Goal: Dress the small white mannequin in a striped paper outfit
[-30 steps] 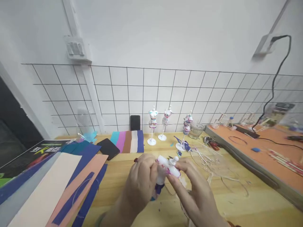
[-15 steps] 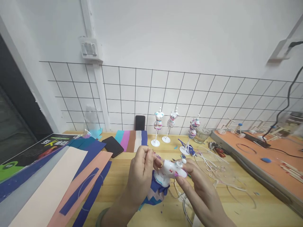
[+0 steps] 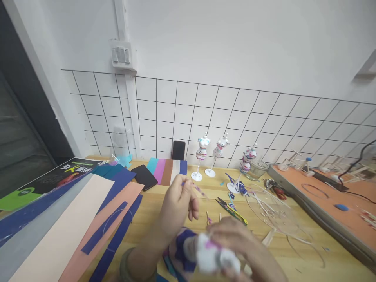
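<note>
My right hand (image 3: 235, 241) is closed round a small white mannequin figure (image 3: 210, 256) with pink marks and a blue-and-white skirt, low in the view and blurred. Raised above the wooden table (image 3: 152, 219), my left hand (image 3: 178, 205) pinches a thin purple strip (image 3: 198, 190) between thumb and forefinger. Beyond the hands lie green-handled scissors (image 3: 230, 206).
Three decorated mannequin figures (image 3: 201, 156) stand at the back by the wire grid wall. Coloured paper sheets (image 3: 73, 223) cover the left. A black phone (image 3: 143, 177), a glass jar (image 3: 258, 169), thin wooden sticks (image 3: 270, 209) and an orange board (image 3: 329, 199) lie around.
The figure has moved down toward me in my right hand. My left hand has let go of it and risen, pulling a thin purple strip away. The view has panned left.
</note>
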Available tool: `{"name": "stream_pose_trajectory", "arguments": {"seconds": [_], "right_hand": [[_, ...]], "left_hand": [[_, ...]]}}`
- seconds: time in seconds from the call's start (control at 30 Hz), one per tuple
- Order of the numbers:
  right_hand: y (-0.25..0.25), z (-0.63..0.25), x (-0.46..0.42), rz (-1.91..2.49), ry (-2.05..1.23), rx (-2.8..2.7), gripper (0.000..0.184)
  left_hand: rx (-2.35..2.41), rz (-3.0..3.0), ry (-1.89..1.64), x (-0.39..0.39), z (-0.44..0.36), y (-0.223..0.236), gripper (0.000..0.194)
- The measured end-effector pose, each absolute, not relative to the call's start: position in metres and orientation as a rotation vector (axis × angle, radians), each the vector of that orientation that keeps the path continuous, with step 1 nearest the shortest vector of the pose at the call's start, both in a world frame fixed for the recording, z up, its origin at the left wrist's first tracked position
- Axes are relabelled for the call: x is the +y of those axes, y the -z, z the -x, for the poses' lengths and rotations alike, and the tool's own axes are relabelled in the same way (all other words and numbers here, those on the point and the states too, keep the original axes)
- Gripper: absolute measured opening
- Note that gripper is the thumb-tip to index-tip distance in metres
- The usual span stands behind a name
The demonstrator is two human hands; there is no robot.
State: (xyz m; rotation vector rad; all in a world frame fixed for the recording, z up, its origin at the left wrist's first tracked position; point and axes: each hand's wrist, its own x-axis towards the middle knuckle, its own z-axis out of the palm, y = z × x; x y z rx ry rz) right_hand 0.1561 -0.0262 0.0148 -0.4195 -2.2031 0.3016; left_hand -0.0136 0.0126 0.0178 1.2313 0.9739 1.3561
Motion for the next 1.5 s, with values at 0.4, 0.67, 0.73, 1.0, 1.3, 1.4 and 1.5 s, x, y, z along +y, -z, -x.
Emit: {"name": "stream_pose_trajectory", "arguments": {"seconds": [0.4, 0.67, 0.73, 1.0, 1.3, 1.4, 1.5], "right_hand": [[-0.014, -0.161, -0.029, 0.575, -0.279, -2.127, 0.025], [-0.009, -0.160, -0.040, 0.741, -0.581, -2.033, 0.057], [-0.013, -0.160, -0.042, 0.728, -0.561, -2.061, 0.057], [-0.021, -0.161, -0.042, 0.693, -0.456, -2.123, 0.050], [-0.025, -0.163, -0.038, 0.713, -0.385, -2.105, 0.046], [-0.020, -0.165, -0.032, 0.778, -0.418, -2.005, 0.040], [-0.012, -0.167, -0.024, 0.795, -0.523, -1.909, 0.036]], "left_hand": [[1.026, -1.294, -1.393, 0.013, 0.026, -0.031, 0.016], [1.168, -1.566, -1.460, -0.002, 0.019, -0.038, 0.013], [1.171, -1.728, -1.455, -0.008, 0.017, -0.042, 0.013], [1.056, -1.558, -1.349, -0.015, 0.015, -0.044, 0.012], [0.723, -1.184, -1.297, -0.003, 0.036, -0.041, 0.035], [0.778, -1.584, -1.102, -0.008, 0.043, -0.043, 0.062], [0.969, -1.730, -0.981, -0.014, 0.039, -0.046, 0.056]]}}
